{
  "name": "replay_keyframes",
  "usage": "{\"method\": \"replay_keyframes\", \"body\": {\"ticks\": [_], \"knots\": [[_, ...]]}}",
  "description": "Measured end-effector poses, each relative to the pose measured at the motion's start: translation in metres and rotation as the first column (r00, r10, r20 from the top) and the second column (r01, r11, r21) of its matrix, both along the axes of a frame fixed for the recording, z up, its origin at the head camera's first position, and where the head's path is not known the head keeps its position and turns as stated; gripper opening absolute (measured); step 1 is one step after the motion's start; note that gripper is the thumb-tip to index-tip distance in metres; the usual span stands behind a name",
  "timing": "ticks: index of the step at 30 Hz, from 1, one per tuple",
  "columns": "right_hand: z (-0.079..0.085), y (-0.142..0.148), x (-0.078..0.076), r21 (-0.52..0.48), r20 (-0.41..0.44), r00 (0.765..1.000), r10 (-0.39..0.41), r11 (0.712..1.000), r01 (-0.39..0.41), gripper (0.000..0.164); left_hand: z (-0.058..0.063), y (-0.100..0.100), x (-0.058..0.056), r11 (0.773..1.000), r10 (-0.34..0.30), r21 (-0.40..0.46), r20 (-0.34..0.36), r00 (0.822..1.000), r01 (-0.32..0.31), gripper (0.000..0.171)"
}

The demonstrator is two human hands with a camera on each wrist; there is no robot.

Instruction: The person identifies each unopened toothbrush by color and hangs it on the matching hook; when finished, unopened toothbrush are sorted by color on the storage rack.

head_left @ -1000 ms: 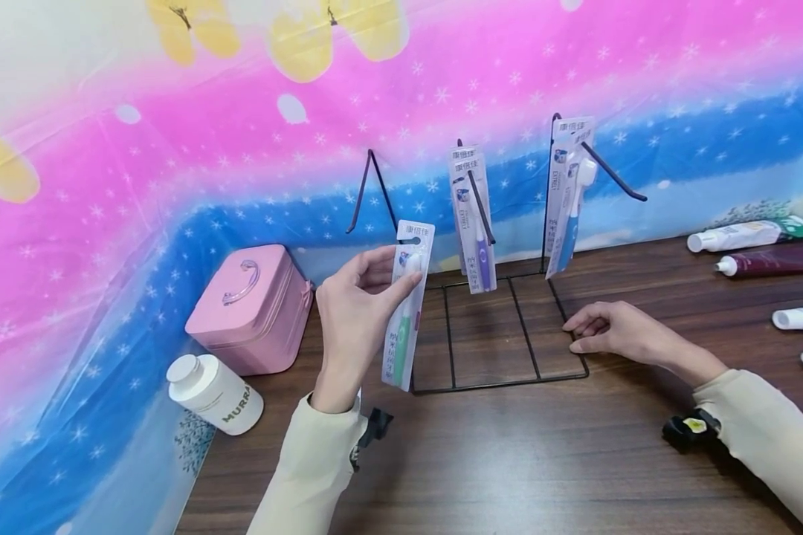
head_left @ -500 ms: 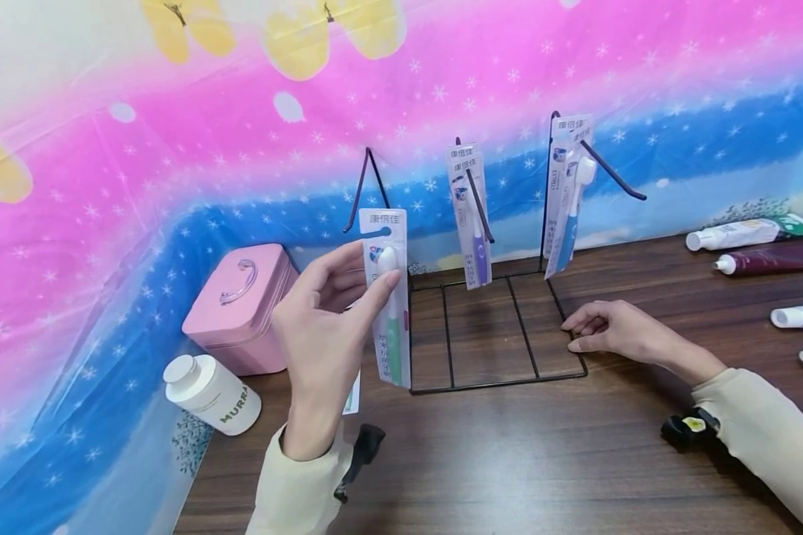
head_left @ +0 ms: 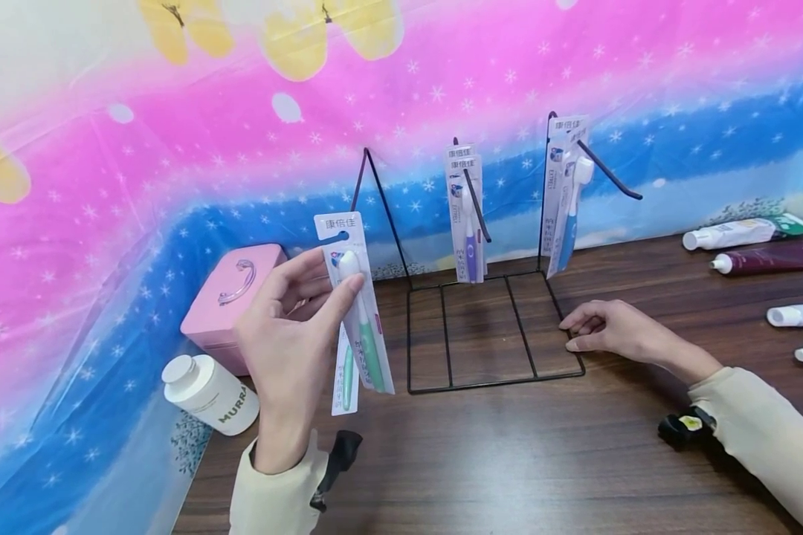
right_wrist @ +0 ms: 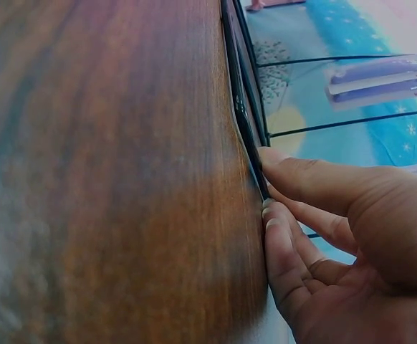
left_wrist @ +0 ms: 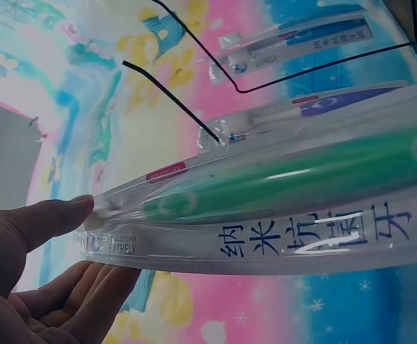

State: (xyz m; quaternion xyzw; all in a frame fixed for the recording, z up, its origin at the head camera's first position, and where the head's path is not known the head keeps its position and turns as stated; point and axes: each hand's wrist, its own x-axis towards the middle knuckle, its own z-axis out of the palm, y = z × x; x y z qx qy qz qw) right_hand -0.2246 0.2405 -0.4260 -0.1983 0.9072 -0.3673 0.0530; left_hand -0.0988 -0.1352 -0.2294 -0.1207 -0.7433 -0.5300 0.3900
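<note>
My left hand pinches a carded toothbrush with a green handle between thumb and fingers, left of the black wire rack. A second green carded toothbrush hangs behind it, in the same hand. In the left wrist view the front pack spans the picture, thumb at its brush-head end. My right hand pinches the right side bar of the rack's base, and the right wrist view shows thumb and fingertips on it. Purple carded toothbrushes hang on the middle hook, blue carded toothbrushes on the right one.
The rack's left hook is partly covered by the held packs. A pink case and a white bottle stand on the left. Several tubes, among them a dark red tube, lie at the right. A patterned cloth backs the table.
My left hand has moved left with the green toothbrush packs, away from the rack's left hook, and the second pack has come into view. My right hand stays on the rack.
</note>
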Motion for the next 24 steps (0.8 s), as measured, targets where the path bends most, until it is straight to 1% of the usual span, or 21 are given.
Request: {"method": "replay_keyframes", "body": {"ticks": [3, 10, 16, 20, 24], "knots": [[0.0, 0.0, -0.001, 0.006, -0.005, 1.0, 0.001, 1.0, 0.0, 0.028, 0.002, 0.001, -0.001, 1.0, 0.004, -0.012, 0.02, 1.0, -0.004, 0.038], [0.0, 0.001, 0.0, -0.009, -0.014, 1.0, 0.009, 1.0, -0.009, 0.029, -0.004, -0.001, -0.013, 1.0, 0.006, 0.004, 0.051, 0.999, -0.006, 0.038], [0.001, 0.0, 0.0, -0.017, -0.025, 0.999, 0.023, 1.0, -0.023, 0.031, -0.003, -0.001, -0.021, 1.0, 0.002, 0.03, 0.085, 0.996, -0.005, 0.037], [0.002, 0.001, 0.0, -0.014, -0.023, 0.999, 0.024, 1.0, -0.024, 0.031, -0.005, -0.002, -0.028, 0.998, -0.015, 0.055, 0.105, 0.994, 0.009, 0.037], [0.001, 0.002, 0.0, -0.007, -0.02, 1.0, 0.017, 1.0, -0.017, 0.03, -0.005, 0.0, -0.039, 0.998, -0.012, 0.059, 0.133, 0.991, 0.004, 0.037]]}}
